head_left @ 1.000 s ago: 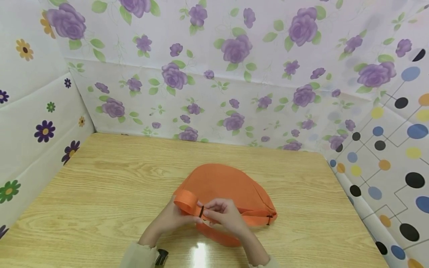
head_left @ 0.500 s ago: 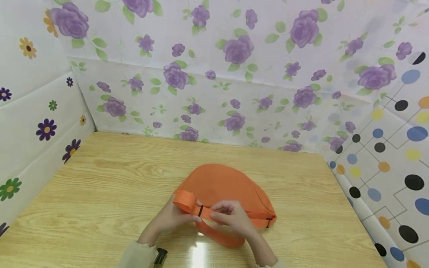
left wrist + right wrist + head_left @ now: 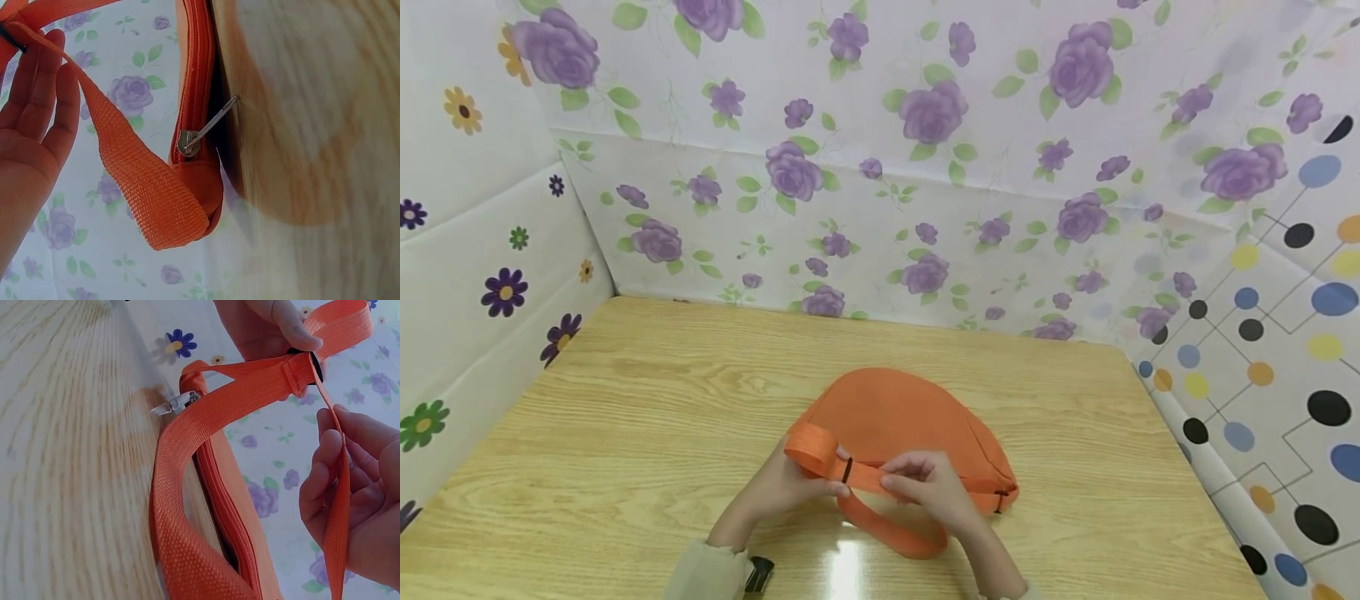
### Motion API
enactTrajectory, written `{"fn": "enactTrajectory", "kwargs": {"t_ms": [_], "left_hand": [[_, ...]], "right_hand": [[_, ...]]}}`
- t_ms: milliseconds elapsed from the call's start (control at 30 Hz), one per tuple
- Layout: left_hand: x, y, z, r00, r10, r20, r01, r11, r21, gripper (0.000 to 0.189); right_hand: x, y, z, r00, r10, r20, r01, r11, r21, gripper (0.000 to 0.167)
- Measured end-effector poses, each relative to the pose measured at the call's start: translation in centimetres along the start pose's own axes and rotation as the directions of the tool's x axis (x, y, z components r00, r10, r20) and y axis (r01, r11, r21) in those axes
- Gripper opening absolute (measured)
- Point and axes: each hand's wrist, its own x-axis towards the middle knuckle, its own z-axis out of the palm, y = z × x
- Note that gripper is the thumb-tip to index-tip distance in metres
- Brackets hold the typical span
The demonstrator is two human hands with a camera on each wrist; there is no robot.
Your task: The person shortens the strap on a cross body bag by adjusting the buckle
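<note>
An orange waist bag (image 3: 891,417) stands on the table, its webbing strap (image 3: 887,533) hanging in a curve in front of it. My left hand (image 3: 786,487) pinches the strap at a black slider buckle (image 3: 847,471); a loop of webbing (image 3: 811,448) rises on its left. To the right of the slider, my right hand (image 3: 928,487) pinches a strap section between thumb and fingers. The right wrist view shows this strap section (image 3: 338,531) running from the slider down through the fingers. A metal zipper pull (image 3: 215,122) sticks out at the bag's edge.
A black plastic clip (image 3: 760,575) lies by the left sleeve (image 3: 707,571) at the table's front. Another black slider (image 3: 1001,502) sits at the bag's right end. Flower-patterned sheets (image 3: 865,217) wall the wooden table (image 3: 700,375) at the back and left; a dotted sheet (image 3: 1285,375) stands right.
My right hand has slid away from the slider to the right along the strap, so more webbing shows between them. The left hand stays almost in place at the slider.
</note>
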Motion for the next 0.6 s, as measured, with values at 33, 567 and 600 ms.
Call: {"fn": "enactTrajectory", "kwargs": {"t_ms": [33, 567, 600], "left_hand": [[-0.01, -0.03, 0.00, 1.000, 0.005, 0.002, -0.005, 1.000, -0.002, 0.029], [-0.03, 0.11, 0.24, 0.996, -0.091, -0.009, 0.091, 0.996, 0.027, 0.029], [-0.02, 0.14, 0.29, 0.995, -0.100, -0.014, 0.101, 0.994, 0.033, 0.029]], "right_hand": [[0.04, 0.05, 0.01, 1.000, -0.001, -0.003, 0.001, 1.000, 0.007, 0.016], [0.29, -0.20, 0.30, 0.999, -0.027, -0.018, 0.028, 0.999, 0.045, 0.015], [0.30, -0.23, 0.34, 0.999, -0.029, -0.015, 0.030, 0.998, 0.048, 0.015]]}}
